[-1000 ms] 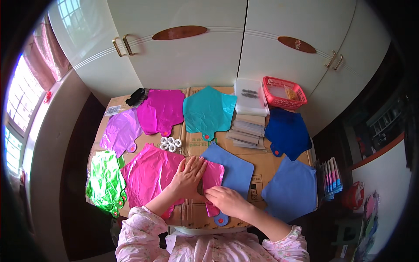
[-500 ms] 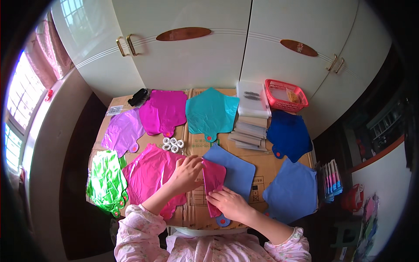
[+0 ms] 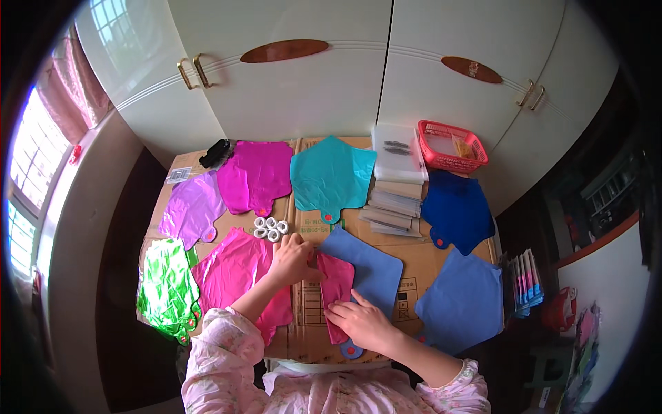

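Note:
A folded pink foil balloon lies lengthwise over a flat blue balloon, whose round tab sticks out below. My right hand rests on the lower part of the pink fold, fingers stretched flat and thumb apart. At the fold's upper left edge is my left hand, its fingers bent downward and its thumb spread toward the pink foil; I see nothing in it. Just beyond its fingers sit several white rings. A larger flat pink balloon spreads partly beneath my left forearm.
Around the cardboard surface lie green, lilac, magenta, teal, navy and blue balloons. Clear sleeves, stacked packets and a red basket stand at the back right.
My left hand has shifted slightly away from me and left, toward the white rings, with its fingers more bent. My right hand stays on the pink fold, thumb lifted out.

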The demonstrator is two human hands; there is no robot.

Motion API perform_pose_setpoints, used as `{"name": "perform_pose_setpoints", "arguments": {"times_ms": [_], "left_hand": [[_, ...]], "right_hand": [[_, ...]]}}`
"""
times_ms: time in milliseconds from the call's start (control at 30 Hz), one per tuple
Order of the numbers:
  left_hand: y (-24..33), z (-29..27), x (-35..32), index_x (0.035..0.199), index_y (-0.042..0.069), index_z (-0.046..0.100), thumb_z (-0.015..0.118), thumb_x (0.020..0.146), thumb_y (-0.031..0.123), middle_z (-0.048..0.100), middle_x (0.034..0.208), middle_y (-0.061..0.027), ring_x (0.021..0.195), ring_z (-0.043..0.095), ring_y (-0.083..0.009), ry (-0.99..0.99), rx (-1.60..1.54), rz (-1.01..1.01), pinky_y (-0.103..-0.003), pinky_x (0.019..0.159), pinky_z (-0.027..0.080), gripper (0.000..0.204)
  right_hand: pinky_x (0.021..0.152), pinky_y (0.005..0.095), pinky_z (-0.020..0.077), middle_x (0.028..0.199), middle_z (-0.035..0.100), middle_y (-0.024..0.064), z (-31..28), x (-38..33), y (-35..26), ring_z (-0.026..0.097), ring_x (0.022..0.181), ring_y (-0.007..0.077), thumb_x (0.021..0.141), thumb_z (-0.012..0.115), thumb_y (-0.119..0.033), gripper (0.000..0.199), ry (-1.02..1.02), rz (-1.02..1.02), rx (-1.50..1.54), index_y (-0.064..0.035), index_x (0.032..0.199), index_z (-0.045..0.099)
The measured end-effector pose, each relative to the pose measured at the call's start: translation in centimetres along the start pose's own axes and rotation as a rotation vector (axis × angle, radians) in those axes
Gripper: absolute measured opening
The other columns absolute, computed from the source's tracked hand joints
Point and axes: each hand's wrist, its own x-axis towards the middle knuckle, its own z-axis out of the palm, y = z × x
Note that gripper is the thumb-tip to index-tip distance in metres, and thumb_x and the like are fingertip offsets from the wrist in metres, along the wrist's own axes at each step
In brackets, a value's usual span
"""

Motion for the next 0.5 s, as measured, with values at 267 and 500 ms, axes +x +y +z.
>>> {"name": "perform_pose_setpoints", "arguments": {"times_ms": [267,500], "left_hand": [[-0.4,-0.4,1.6,0.084,0.009,0.062,0.082,0.054,0.048,0.053,0.097,-0.0104,0.102,0.049,-0.0304,0.136,0.052,-0.103,-0.045,0.086,0.037,0.054],[0.5,-0.1,1.6,0.087,0.01,0.059,0.079,0.061,0.043,0.053,0.097,-0.008,0.1,0.05,-0.0277,0.27,0.089,-0.167,-0.044,0.082,0.038,0.046]], "right_hand": [[0.109,0.0464,0.0308,0.122,0.056,0.0033,-0.1,0.0,0.1,0.052,0.117,0.0166,0.081,0.049,-0.008,0.042,-0.03,0.006,0.027,-0.0095,0.122,0.058],[0.108,0.0472,0.0313,0.122,0.056,0.0034,0.1,-0.1,0.3,0.052,0.117,0.0167,0.081,0.05,-0.006,0.042,-0.028,-0.002,0.032,-0.0094,0.122,0.058]]}}
